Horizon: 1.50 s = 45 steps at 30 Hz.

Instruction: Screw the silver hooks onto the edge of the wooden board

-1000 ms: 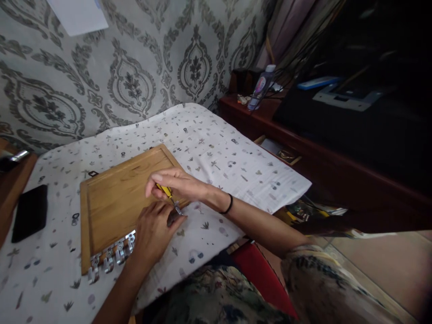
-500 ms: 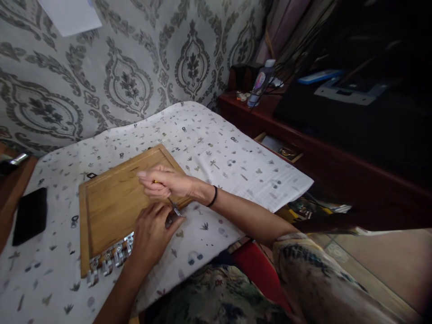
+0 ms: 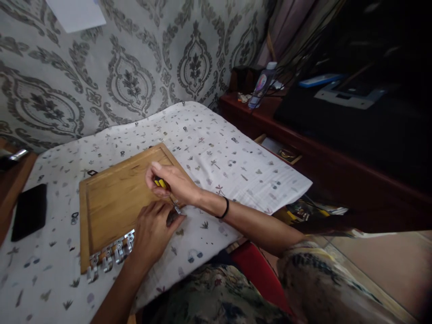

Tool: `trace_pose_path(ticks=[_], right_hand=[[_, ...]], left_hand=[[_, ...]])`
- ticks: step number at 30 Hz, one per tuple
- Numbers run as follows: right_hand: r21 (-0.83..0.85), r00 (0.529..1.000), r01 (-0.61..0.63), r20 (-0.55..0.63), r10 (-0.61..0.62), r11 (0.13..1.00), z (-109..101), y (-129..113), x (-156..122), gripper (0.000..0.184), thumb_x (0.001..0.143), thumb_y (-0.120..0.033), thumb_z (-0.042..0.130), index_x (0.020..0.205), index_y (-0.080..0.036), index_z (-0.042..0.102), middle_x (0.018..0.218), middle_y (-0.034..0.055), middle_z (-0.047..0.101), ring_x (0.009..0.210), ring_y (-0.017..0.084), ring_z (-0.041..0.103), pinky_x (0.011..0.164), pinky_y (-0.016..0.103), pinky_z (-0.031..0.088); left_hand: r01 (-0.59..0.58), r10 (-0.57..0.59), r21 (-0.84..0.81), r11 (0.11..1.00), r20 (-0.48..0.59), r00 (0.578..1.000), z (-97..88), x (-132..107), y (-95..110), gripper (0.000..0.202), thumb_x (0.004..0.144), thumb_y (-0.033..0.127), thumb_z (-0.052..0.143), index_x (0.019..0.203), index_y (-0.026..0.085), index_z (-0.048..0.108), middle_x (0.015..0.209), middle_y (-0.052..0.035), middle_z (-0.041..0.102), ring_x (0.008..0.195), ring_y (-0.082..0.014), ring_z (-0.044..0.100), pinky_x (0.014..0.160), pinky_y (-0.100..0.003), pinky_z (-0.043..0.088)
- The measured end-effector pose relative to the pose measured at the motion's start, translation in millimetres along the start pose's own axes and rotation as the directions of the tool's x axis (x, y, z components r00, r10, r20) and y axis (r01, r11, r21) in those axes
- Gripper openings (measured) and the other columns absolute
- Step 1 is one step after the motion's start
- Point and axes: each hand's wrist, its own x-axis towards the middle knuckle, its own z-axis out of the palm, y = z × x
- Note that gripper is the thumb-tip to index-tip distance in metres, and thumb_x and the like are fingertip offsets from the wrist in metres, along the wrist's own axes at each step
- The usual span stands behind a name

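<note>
A wooden board (image 3: 118, 202) with a raised frame lies on the patterned cloth. Along its near edge runs a row of silver metal hooks (image 3: 119, 253). My right hand (image 3: 173, 182) is wrapped round the yellow and dark handle of a screwdriver (image 3: 162, 183), above the board's right part. The shaft points down to a metal hook (image 3: 177, 209) at the near right corner. My left hand (image 3: 153, 229) rests over the near edge, thumb and fingers closed about that hook. The screw and the screwdriver's tip are too small to make out.
A black phone (image 3: 29, 212) lies on the white cloth (image 3: 216, 148) at the left. To the right stands a dark red desk (image 3: 236, 105) with a bottle (image 3: 262, 85) and cables on it. Below, an open drawer (image 3: 281, 148) holds small items.
My right hand has turned about the screwdriver, showing more of the yellow handle, and its wrist sits slightly lower and further right. My left hand stays on the hook.
</note>
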Motion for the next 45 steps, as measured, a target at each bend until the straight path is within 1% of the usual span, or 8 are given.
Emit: trace_pose_path(ticks=[4,9,13,22,29,35,42,45], right_hand=[[0.039,0.953,-0.098,0.291,0.082,0.994,-24.9,-8.3,8.7,0.033,0.099,-0.043,0.065,0.095,-0.012,0.075,0.068,-0.0028,0.057,0.062,0.009,0.047,0.059,0.021,0.04],[0.035,0.874,-0.125,0.478,0.093,0.992,-35.0,-13.1,18.4,0.048,0.077,-0.057,0.086,0.067,-0.013,0.072,0.09,0.0083,0.073,0.087,0.017,0.065,0.084,0.029,0.052],[0.094,0.854,-0.229,0.497,0.153,0.969,-27.5,-5.3,20.2,0.055,0.092,-0.056,0.071,0.058,-0.018,0.051,0.06,0.0009,0.063,0.051,0.009,0.05,0.051,0.021,0.043],[0.113,0.994,0.033,0.103,-0.044,0.993,2.8,6.4,9.3,0.06,0.102,-0.052,0.056,0.055,-0.022,0.033,0.047,-0.0096,0.028,0.043,0.005,0.022,0.043,0.022,0.02],[-0.151,0.895,0.252,-0.339,-0.29,0.956,24.4,11.5,-13.1,0.065,0.097,-0.072,0.048,0.056,-0.024,0.032,0.052,-0.0073,0.031,0.049,0.008,0.026,0.049,0.027,0.026],[-0.001,0.999,0.021,0.037,-0.02,1.0,-5.4,-2.1,-1.5,0.055,0.091,-0.069,0.062,0.072,-0.018,0.059,0.055,-0.0087,0.04,0.05,0.007,0.032,0.05,0.024,0.029],[0.009,0.892,-0.08,0.446,0.067,0.997,-33.3,-12.4,18.7,0.05,0.079,-0.06,0.084,0.071,-0.012,0.075,0.092,0.0082,0.073,0.09,0.015,0.066,0.085,0.026,0.052],[0.109,0.872,-0.158,0.482,0.087,0.981,-30.0,-4.3,22.1,0.056,0.084,-0.057,0.08,0.055,-0.015,0.057,0.075,0.0057,0.071,0.067,0.012,0.063,0.062,0.023,0.051]], left_hand=[[0.009,-0.01,0.007,1.0,0.03,0.999,-0.9,0.1,-0.4,0.016,0.089,0.032,0.078,0.085,0.019,0.071,0.091,-0.0068,0.077,0.087,-0.0301,0.071,0.077,-0.041,0.052],[0.022,-0.021,-0.028,0.999,0.045,0.999,1.3,-2.0,-1.8,0.015,0.092,0.034,0.075,0.09,0.02,0.072,0.095,-0.006,0.078,0.091,-0.0284,0.071,0.08,-0.04,0.052],[0.008,-0.008,-0.011,1.0,0.003,1.0,4.2,-3.9,-3.4,0.02,0.094,0.038,0.072,0.098,0.018,0.073,0.099,-0.0088,0.079,0.091,-0.0298,0.073,0.078,-0.04,0.054],[-0.009,0.009,-0.016,1.0,-0.008,1.0,2.2,-1.5,-2.2,0.013,0.089,0.032,0.076,0.092,0.019,0.074,0.095,-0.0097,0.078,0.089,-0.0313,0.071,0.076,-0.041,0.053],[-0.009,0.009,0.003,1.0,-0.029,1.0,2.5,-2.4,-1.5,0.007,0.089,0.025,0.074,0.09,0.018,0.075,0.087,-0.0092,0.076,0.083,-0.0297,0.071,0.071,-0.039,0.053],[0.011,-0.011,-0.005,1.0,0.01,1.0,3.3,-1.4,-2.0,0.013,0.087,0.03,0.08,0.088,0.019,0.074,0.095,-0.0079,0.078,0.09,-0.0308,0.071,0.078,-0.041,0.054],[-0.003,0.004,-0.032,0.999,0.027,1.0,1.9,-1.3,-2.0,0.013,0.09,0.031,0.077,0.087,0.02,0.072,0.094,-0.0044,0.077,0.089,-0.0291,0.071,0.079,-0.041,0.053],[-0.01,0.011,-0.02,1.0,0.01,1.0,3.0,-3.0,-3.1,0.016,0.09,0.034,0.077,0.091,0.019,0.072,0.093,-0.0053,0.078,0.086,-0.029,0.071,0.076,-0.04,0.052]])
